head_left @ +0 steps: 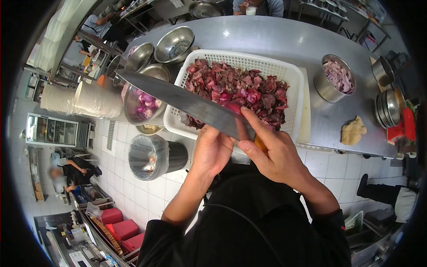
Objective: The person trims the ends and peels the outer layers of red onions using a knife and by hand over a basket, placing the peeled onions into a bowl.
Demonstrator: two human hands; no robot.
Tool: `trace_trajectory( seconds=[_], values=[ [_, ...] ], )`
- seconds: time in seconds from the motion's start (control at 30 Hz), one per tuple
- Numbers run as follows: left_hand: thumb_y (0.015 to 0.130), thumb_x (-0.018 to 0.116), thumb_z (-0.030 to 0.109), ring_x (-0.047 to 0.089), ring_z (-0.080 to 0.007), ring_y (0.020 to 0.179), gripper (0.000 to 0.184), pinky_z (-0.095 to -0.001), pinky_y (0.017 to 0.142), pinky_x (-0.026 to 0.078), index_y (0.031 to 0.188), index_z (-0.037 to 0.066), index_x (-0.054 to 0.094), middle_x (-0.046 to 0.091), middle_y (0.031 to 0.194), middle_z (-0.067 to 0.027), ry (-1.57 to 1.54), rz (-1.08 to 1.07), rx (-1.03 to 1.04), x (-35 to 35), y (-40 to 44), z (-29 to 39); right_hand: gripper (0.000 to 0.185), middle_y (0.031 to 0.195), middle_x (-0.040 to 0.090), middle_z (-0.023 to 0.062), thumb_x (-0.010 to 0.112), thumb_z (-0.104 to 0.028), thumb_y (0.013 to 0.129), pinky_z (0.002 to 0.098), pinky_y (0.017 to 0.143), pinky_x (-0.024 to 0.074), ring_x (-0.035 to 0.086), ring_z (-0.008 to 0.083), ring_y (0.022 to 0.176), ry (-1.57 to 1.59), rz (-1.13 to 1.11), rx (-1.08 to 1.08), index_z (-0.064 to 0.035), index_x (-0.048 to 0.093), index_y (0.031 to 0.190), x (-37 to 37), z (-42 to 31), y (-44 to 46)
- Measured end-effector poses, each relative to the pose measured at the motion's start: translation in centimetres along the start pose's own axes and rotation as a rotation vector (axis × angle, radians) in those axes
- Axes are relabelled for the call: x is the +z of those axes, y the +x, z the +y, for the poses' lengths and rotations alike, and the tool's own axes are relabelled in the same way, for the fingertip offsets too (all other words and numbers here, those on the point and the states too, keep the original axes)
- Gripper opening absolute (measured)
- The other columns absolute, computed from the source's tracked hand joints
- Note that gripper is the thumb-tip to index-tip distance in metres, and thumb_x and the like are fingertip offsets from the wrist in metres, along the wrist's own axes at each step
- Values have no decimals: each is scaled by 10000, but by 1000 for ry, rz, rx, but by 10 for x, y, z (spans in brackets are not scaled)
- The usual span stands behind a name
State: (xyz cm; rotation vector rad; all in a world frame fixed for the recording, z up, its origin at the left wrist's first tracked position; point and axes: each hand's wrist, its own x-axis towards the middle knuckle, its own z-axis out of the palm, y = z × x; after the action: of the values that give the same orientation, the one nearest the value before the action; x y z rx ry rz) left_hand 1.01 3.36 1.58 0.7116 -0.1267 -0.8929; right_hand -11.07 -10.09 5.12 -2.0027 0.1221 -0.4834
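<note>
A large chef's knife [187,104] lies slanted across the front of my view, its tip to the upper left. My right hand [280,155] is closed on its orange-brown handle [260,143], with the index finger along the blade. Close beside it, my left hand [211,151] is curled up against the underside of the blade. The blade covers its fingertips, so I cannot see what they hold. Behind the knife stands a white perforated basket [293,84] heaped with red onion skins [235,80]. A bowl of peeled purple onions [146,107] sits left of it.
Steel bowls [175,44] crowd the table's left end. To the right stand a pot of sliced onions [338,76], a beige cloth [353,130] and stacked bowls [386,108]. A lined bin [149,156] is on the floor at left. Other people are around the kitchen.
</note>
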Motion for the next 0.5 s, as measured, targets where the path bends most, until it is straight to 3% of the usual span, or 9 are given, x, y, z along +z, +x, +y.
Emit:
trace_trajectory(
  seconds=[0.13, 0.23, 0.33, 0.5],
  values=[
    [971, 607, 206, 620, -184, 1098, 281, -350, 969, 506, 1187, 27, 595, 654, 1181, -70, -30, -62, -7, -8, 3, -3, 568, 804, 660, 248, 672, -214, 919, 380, 663, 518, 687, 378, 724, -27, 70, -77, 56, 488, 1384, 6, 10, 1],
    [975, 595, 195, 611, -184, 1108, 272, -355, 980, 493, 1189, 27, 590, 650, 1185, -71, -19, -41, 7, -8, 4, -5, 517, 841, 667, 248, 672, -206, 921, 362, 689, 522, 698, 363, 761, -4, -75, 212, 27, 532, 1360, 0, -1, 2],
    [971, 586, 174, 604, -190, 1120, 271, -364, 990, 482, 1202, 31, 585, 648, 1192, -75, 8, -12, 2, -13, 5, -6, 473, 900, 677, 254, 657, -215, 937, 338, 736, 525, 712, 329, 805, 124, 7, 191, 17, 560, 1338, 6, 6, 1],
    [965, 544, 126, 625, -194, 1078, 309, -362, 977, 497, 1239, -17, 557, 655, 1144, -105, -8, -20, -14, -2, 5, -1, 442, 1008, 710, 190, 599, -218, 978, 295, 841, 499, 686, 181, 910, 254, -3, 269, 13, 555, 1353, -1, 11, 4]
  ],
)
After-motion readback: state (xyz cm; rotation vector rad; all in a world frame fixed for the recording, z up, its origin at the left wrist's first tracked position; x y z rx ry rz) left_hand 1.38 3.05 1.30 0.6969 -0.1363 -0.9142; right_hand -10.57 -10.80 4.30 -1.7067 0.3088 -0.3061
